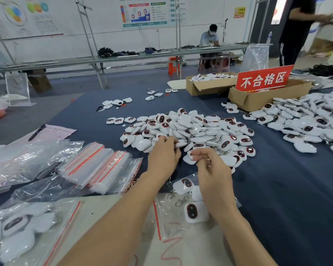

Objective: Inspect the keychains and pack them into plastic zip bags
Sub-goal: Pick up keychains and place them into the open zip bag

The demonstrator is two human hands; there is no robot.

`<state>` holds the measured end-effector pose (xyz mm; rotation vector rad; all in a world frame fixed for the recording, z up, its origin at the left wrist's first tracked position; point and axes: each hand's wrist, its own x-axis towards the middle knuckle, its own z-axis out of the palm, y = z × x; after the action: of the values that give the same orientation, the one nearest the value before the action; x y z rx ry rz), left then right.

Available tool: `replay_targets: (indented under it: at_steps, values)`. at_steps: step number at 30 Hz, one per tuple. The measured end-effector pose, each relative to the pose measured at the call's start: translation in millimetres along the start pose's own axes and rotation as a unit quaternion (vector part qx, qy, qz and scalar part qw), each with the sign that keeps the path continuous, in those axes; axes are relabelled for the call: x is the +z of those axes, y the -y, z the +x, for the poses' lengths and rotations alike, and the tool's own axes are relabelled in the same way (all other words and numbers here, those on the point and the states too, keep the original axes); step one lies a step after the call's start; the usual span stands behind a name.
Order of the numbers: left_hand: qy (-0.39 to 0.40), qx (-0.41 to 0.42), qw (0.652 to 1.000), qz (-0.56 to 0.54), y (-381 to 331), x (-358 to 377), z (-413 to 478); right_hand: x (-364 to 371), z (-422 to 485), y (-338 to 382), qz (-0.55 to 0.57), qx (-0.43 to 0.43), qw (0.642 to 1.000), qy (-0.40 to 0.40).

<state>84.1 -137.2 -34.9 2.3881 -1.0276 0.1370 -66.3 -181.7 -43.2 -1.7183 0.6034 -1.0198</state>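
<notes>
Half-filled zip bag (167, 223) lies nearest on the desk. Right grip (213, 173) pinches a white keychain (188, 159) at the edge of the keychain pile (190, 129). Left grip (163, 156) curls into the pile, hold unclear. Keychains probably light, hard and slick: take by the body, chains tangle.

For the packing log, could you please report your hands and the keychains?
Left hand in the keychain pile, grip unclear. Right hand pinches one keychain. Part-filled zip bag lies near; nothing blocks.
</notes>
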Motion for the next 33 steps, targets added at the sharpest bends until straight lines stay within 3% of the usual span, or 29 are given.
replay_targets:
  at_steps: [3, 7, 12, 16, 18, 20, 22, 27, 33]
  values:
    - [-0.043, -0.008, 0.992, -0.119, 4.6, -18.9, -11.2, 0.8, -0.4, 4.0, 0.011, -0.016, 1.0, 0.006]
    - [-0.073, 0.022, 0.954, -0.291, 6.9, -53.6, -53.4, 6.6, -5.0, 9.9, 0.026, -0.048, 0.998, 0.038]
    - [-0.031, 0.068, 0.911, -0.405, 14.4, -72.5, -107.4, 18.6, -15.7, 18.6, 0.073, -0.029, 0.98, 0.185]
    - [-0.037, 0.012, 0.878, -0.477, 20.0, -66.4, -117.4, 25.5, -21.9, 22.7, 0.11, -0.009, 0.961, 0.255]
    - [-0.039, -0.051, 0.838, -0.542, 22.2, -62.5, -116.4, 27.0, -21.3, 25.8, 0.13, 0.006, 0.961, 0.245]
    - [-0.02, -0.108, 0.769, -0.63, 21.6, -61.3, -114.8, 27.7, -18.9, 25.8, 0.148, 0.024, 0.964, 0.218]
    - [-0.001, -0.114, 0.732, -0.672, 19.0, -59.1, -115.7, 27.6, -16.2, 22.4, 0.149, 0.047, 0.969, 0.19]
    - [0.0, -0.106, 0.764, -0.636, 19.6, -52.1, -116.7, 27.6, -15.8, 18.1, 0.143, 0.062, 0.971, 0.18]
    - [-0.007, -0.115, 0.761, -0.638, 19.9, -54.8, -116.1, 23.7, -17.6, 20.0, 0.172, 0.048, 0.953, 0.246]
